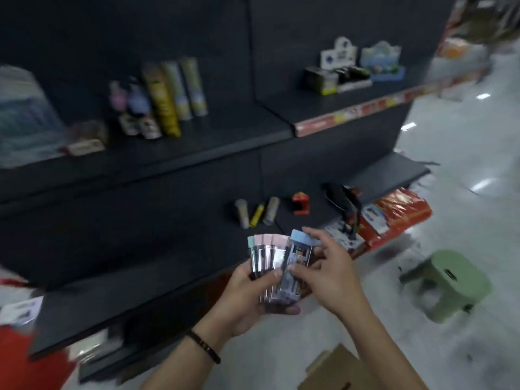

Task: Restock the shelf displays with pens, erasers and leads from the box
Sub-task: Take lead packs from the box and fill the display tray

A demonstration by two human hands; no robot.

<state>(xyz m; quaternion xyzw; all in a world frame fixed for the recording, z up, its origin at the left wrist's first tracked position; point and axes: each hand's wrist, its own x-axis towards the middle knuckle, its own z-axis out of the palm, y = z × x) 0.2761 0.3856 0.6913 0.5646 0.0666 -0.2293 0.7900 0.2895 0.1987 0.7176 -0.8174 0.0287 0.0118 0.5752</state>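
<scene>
Restocking underway: left hand (253, 294) gripping fanned packets (270, 257), right hand (326, 274) pinching the blue-topped packet (298, 249); shelves (174, 243) remaining largely unfilled.

Both forearms reach forward, bare, and meet in front of the body at about the same height. The left hand (247, 294) lies palm up, its fingers curled beneath a fan of packets (266, 256) and its thumb laid across their front. A dark bracelet (204, 346) sits on that wrist. The right hand (329, 274) comes in from the side with its back turned up, thumb and forefinger pinching the blue-topped packet (298, 256) at the front of the fan, the other fingers loosely bent behind it.
</scene>
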